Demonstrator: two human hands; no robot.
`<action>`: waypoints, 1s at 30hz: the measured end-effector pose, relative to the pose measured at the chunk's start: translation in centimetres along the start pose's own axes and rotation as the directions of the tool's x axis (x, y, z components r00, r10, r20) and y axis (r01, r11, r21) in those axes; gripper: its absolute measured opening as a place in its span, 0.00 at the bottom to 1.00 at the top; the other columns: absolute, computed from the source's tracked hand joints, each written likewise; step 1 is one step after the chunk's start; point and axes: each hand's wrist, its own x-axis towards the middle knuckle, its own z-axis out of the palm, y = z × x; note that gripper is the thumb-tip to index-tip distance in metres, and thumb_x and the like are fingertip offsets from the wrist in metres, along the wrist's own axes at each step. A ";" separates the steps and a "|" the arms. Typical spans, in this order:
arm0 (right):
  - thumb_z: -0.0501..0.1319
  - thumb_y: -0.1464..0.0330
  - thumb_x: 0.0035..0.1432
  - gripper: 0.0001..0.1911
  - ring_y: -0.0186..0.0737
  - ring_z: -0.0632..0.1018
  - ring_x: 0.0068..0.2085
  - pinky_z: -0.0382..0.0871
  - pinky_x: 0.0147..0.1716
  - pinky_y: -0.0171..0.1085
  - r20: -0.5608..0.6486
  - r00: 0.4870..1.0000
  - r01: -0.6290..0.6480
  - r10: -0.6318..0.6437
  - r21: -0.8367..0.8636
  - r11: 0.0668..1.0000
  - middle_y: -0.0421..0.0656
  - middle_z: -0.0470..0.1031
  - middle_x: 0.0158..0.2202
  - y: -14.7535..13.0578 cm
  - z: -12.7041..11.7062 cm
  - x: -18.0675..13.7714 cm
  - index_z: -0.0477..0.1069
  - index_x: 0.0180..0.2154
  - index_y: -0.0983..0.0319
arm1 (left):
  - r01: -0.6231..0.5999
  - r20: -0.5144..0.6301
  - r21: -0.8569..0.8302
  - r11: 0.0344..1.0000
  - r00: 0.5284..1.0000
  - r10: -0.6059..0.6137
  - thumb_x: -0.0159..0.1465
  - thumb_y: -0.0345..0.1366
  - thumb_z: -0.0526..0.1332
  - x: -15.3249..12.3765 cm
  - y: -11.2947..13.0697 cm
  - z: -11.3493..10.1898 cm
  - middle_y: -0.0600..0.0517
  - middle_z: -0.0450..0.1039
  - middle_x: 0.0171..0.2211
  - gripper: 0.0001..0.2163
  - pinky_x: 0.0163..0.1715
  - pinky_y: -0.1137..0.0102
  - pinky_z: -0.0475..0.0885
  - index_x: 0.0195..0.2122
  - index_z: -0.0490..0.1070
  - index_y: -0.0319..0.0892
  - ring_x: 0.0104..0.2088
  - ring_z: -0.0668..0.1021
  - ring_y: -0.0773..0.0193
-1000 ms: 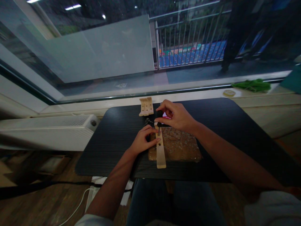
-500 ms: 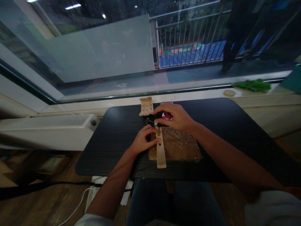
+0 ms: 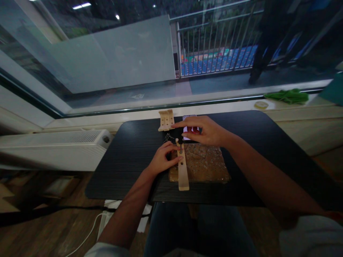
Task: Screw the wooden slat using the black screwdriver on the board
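A pale wooden strip [image 3: 183, 178] with holes lies lengthwise over the left part of a brown block wrapped in clear film [image 3: 206, 164]. My left hand [image 3: 162, 158] grips the strip near its far end, thumb and fingers either side of a hole. A screwdriver [image 3: 180, 147] stands upright there, its metal shaft meeting a screw in the strip. My right hand [image 3: 205, 131] is around its dark handle, index finger reaching over to the left and thumb at the right side. The handle blends into the black tabletop.
Behind my hands on the black table [image 3: 120, 160] are several loose screws [image 3: 168, 137], more holed wooden pieces [image 3: 166, 120] and a phone with a lit screen [image 3: 187, 136]. A green cloth [image 3: 288, 96] and a tape roll [image 3: 261, 105] rest on the windowsill.
My right thumb has shifted right along the screwdriver handle and the fingers have spread wider, showing more of the phone. My left hand and the wooden strip stay in place.
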 end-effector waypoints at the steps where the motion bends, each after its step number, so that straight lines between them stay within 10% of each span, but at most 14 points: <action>1: 0.58 0.72 0.61 0.19 0.30 0.71 0.31 0.62 0.33 0.32 0.007 1.000 -0.001 0.001 0.010 1.000 0.44 0.77 0.40 0.0 -0.1 0.0 0.71 0.54 0.63 | -0.002 -0.002 0.000 1.000 1.000 0.002 0.59 0.39 0.66 0.0 0.0 0.0 0.50 0.68 0.35 0.12 0.37 0.68 0.70 0.42 0.76 0.40 0.35 0.73 0.63; 12: 0.58 0.74 0.61 0.17 0.30 0.74 0.35 0.66 0.34 0.31 -0.023 1.000 0.021 -0.019 0.089 0.996 0.46 0.76 0.49 0.2 0.7 0.2 0.70 0.52 0.63 | -0.023 -0.005 0.004 1.000 1.000 0.023 0.59 0.38 0.65 0.1 0.1 -0.1 0.50 0.69 0.35 0.11 0.37 0.69 0.70 0.41 0.75 0.39 0.36 0.73 0.63; 30: 0.58 0.73 0.59 0.17 0.25 0.68 0.24 0.63 0.26 0.29 0.014 0.992 -0.126 0.127 0.224 0.966 0.43 0.76 0.37 -0.1 0.9 0.2 0.70 0.51 0.65 | -0.024 -0.004 -0.002 1.000 1.000 0.024 0.59 0.38 0.66 0.0 0.0 0.0 0.50 0.68 0.35 0.10 0.38 0.68 0.70 0.40 0.74 0.39 0.36 0.73 0.63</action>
